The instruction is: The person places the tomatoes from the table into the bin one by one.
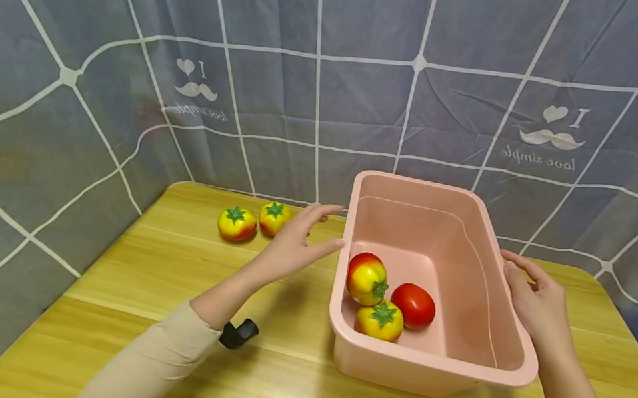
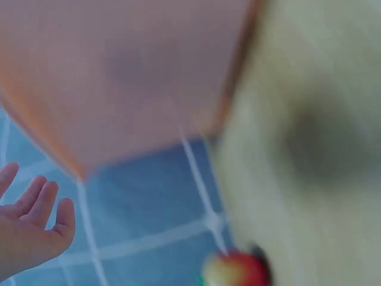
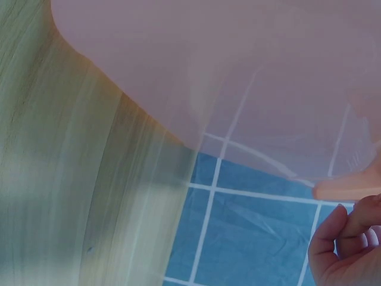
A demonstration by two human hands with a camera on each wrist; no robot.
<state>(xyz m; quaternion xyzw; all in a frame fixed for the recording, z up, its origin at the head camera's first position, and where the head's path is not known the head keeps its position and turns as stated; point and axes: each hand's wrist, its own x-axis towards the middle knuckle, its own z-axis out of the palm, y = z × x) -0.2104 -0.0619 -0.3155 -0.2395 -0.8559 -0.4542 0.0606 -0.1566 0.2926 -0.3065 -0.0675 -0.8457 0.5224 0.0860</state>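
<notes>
My left hand (image 1: 292,239) is beside the left rim of a pink plastic bin (image 1: 431,362), fingers spread and holding nothing; the thumb tip comes close to the rim. With bent fingers, my right hand (image 1: 537,305) holds the bin's right rim; the right wrist view shows the curled fingers (image 3: 351,229) just under the lip. Inside the bin lie a smooth red tomato (image 1: 414,307) and two yellow-and-red fruits with green leafy tops, one fruit (image 1: 380,321) nearest the front wall and another fruit (image 1: 365,279) against the left wall.
Two more such fruits, a left one (image 1: 237,225) and a right one (image 1: 273,218), sit on the wooden table (image 1: 176,274) at its back left, beyond my left hand. A grey curtain with white lines (image 1: 362,104) hangs behind the table and along its sides.
</notes>
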